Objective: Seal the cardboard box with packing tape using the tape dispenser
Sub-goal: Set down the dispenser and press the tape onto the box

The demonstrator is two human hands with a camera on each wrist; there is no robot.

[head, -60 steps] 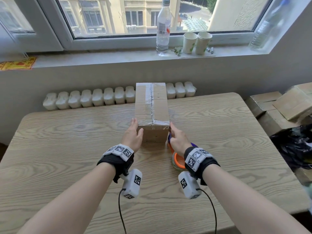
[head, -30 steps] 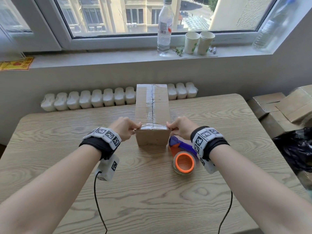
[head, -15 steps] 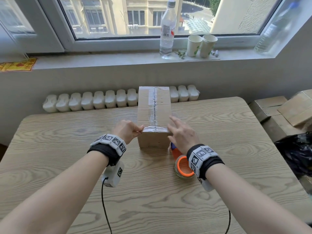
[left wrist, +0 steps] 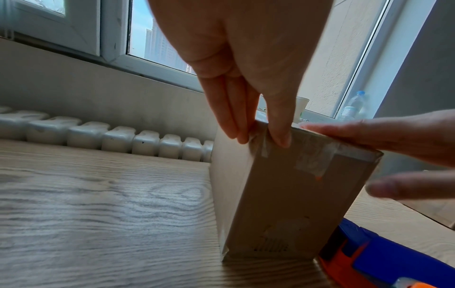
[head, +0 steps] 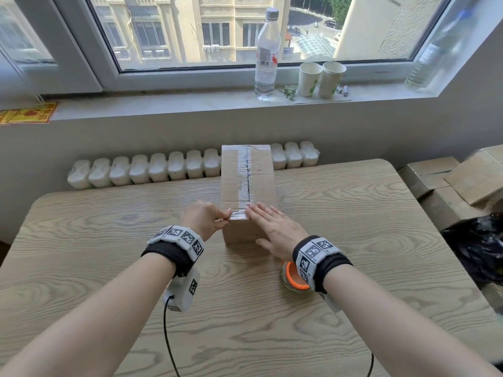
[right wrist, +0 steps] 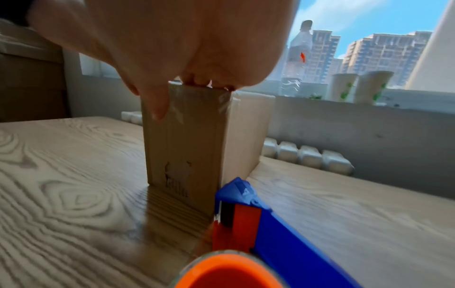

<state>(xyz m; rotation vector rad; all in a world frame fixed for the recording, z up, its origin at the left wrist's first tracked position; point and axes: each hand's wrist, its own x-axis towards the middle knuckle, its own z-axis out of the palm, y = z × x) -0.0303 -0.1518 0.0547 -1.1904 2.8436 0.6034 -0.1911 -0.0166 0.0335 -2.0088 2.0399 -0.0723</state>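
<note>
Cardboard box (head: 247,183) on table (head: 109,240); tape dispenser (head: 292,278) right-front of it — bottle (head: 266,53) behind

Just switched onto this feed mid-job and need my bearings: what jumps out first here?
The cardboard box stands mid-table, clear tape along its top seam. At its near edge the left hand pinches a tape end at the corner while the right hand lies flat, pressing tape over the edge. The blue and orange tape dispenser lies on the wooden table, beneath the right wrist.
</note>
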